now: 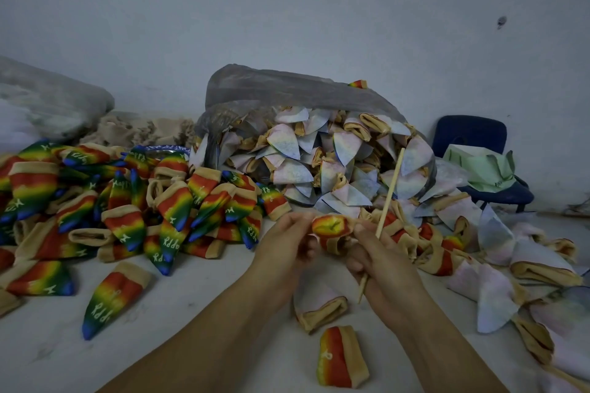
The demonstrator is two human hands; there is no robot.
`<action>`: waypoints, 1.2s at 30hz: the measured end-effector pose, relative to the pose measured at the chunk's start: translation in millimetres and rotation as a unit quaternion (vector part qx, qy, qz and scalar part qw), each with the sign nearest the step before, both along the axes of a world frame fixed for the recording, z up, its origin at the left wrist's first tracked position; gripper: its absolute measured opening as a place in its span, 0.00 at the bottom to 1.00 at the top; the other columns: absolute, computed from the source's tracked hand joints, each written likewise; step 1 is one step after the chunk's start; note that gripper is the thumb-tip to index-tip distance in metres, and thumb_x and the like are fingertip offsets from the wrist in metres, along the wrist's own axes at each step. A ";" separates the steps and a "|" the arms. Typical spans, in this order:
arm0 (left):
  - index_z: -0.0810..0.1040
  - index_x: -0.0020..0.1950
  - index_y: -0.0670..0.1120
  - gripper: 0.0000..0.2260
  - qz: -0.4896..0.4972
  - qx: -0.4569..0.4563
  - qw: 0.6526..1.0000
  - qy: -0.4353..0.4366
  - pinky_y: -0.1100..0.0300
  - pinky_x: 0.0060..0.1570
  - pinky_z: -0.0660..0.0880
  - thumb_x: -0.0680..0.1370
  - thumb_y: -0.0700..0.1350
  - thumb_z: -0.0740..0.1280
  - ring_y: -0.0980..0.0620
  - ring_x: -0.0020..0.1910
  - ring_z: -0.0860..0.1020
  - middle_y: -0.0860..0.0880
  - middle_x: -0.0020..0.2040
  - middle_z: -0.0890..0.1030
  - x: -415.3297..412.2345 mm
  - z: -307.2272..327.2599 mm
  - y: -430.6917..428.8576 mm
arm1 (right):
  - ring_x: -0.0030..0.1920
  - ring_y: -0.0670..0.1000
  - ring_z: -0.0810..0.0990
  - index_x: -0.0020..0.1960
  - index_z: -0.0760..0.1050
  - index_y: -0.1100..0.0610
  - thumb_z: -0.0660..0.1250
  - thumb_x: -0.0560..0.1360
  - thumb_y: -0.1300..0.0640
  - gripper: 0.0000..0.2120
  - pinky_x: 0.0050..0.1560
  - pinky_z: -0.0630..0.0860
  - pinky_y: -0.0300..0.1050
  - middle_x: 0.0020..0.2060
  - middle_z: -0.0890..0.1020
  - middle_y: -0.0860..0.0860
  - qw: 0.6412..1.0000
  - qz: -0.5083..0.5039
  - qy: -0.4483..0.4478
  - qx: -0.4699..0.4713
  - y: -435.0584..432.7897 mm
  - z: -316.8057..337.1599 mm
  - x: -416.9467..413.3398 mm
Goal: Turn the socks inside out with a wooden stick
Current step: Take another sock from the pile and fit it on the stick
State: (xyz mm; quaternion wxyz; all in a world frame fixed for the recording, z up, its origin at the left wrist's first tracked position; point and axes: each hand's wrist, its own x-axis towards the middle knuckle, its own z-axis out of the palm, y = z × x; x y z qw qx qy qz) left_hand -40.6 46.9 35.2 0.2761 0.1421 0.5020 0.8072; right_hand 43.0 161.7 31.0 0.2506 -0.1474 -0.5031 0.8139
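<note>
Limp rainbow-striped knit sock (332, 226) is pinched by left hand (284, 246) and right hand (380, 258), thin wooden stick (391, 191) gripped in the latter; tan cuff (333, 247) is judged the best hold

Mid-length of the wooden stick (391, 188) hidden inside the right hand (380, 262); both ends show. Lower part of the held sock (330, 226) covered by right fingers and left hand (284, 242). Grey sack (48, 99) cut by left edge. Chair (469, 131) seat mostly behind green bag (482, 166).

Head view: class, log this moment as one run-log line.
left hand pinches sock | right hand grips wooden stick, pinches sock | tip up, outside sock | rainbow pile left | pale socks in bag
</note>
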 end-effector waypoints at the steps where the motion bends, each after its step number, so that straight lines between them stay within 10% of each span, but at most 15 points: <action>1: 0.79 0.54 0.50 0.11 0.052 -0.063 0.990 0.111 0.65 0.40 0.73 0.82 0.55 0.62 0.58 0.41 0.78 0.54 0.43 0.81 0.4 -3.3 -0.7 | 0.22 0.43 0.62 0.50 0.72 0.57 0.60 0.80 0.59 0.03 0.23 0.65 0.36 0.22 0.65 0.45 1.000 -0.002 -0.001 0.003 2.0 0.6 0.9; 5: 0.65 0.66 0.69 0.18 0.091 -0.128 0.838 0.522 0.76 0.65 0.57 0.77 0.66 0.59 0.70 0.70 0.60 0.71 0.68 0.64 4.3 -7.6 -2.0 | 0.26 0.43 0.69 0.49 0.77 0.57 0.62 0.80 0.56 0.07 0.26 0.68 0.36 0.27 0.75 0.48 0.997 -0.015 -0.013 0.080 1.5 -1.5 3.5; 8: 0.62 0.68 0.70 0.22 0.055 -0.138 0.819 0.555 0.78 0.65 0.56 0.76 0.63 0.64 0.70 0.71 0.59 0.72 0.68 0.62 6.1 -10.4 4.5 | 0.28 0.45 0.71 0.49 0.78 0.58 0.62 0.80 0.54 0.10 0.28 0.69 0.38 0.30 0.76 0.50 0.993 -0.002 -0.028 0.117 -1.6 -4.9 3.1; 12: 0.76 0.55 0.61 0.06 0.072 -0.110 0.890 0.436 0.70 0.52 0.73 0.79 0.51 0.68 0.64 0.53 0.76 0.64 0.50 0.77 1.1 -12.0 4.2 | 0.24 0.43 0.65 0.49 0.77 0.58 0.60 0.81 0.55 0.10 0.26 0.66 0.38 0.24 0.71 0.45 0.989 0.023 -0.027 0.143 -1.9 -5.5 2.0; 16: 0.79 0.49 0.45 0.09 -0.019 0.022 0.994 0.106 0.57 0.52 0.78 0.81 0.48 0.63 0.52 0.46 0.80 0.51 0.41 0.82 0.1 -10.7 7.5 | 0.22 0.43 0.63 0.46 0.73 0.58 0.59 0.81 0.58 0.07 0.24 0.64 0.37 0.24 0.71 0.44 0.989 0.046 -0.015 0.141 -7.4 -5.0 1.4; 19: 0.76 0.46 0.42 0.12 -0.055 0.075 0.995 0.020 0.59 0.45 0.77 0.82 0.49 0.60 0.54 0.38 0.80 0.49 0.35 0.81 0.7 -8.1 7.2 | 0.22 0.43 0.62 0.47 0.74 0.58 0.60 0.80 0.57 0.07 0.24 0.63 0.38 0.24 0.71 0.46 0.983 0.042 -0.043 0.171 -7.7 -5.4 3.0; 27: 0.78 0.57 0.36 0.13 -0.035 0.035 0.995 0.086 0.47 0.64 0.75 0.80 0.44 0.63 0.40 0.61 0.79 0.38 0.57 0.82 1.3 -17.4 9.5 | 0.23 0.44 0.59 0.47 0.75 0.58 0.63 0.78 0.51 0.11 0.24 0.58 0.38 0.26 0.63 0.50 0.984 0.019 -0.070 0.162 -10.0 -6.7 1.0; 36: 0.79 0.55 0.36 0.14 0.030 0.235 0.932 -0.276 0.51 0.37 0.83 0.82 0.47 0.62 0.40 0.46 0.85 0.34 0.51 0.84 -37.7 -13.9 -8.6 | 0.33 0.41 0.71 0.39 0.74 0.53 0.50 0.81 0.42 0.22 0.33 0.67 0.38 0.33 0.73 0.42 0.889 0.002 -0.218 0.403 2.8 -9.5 6.3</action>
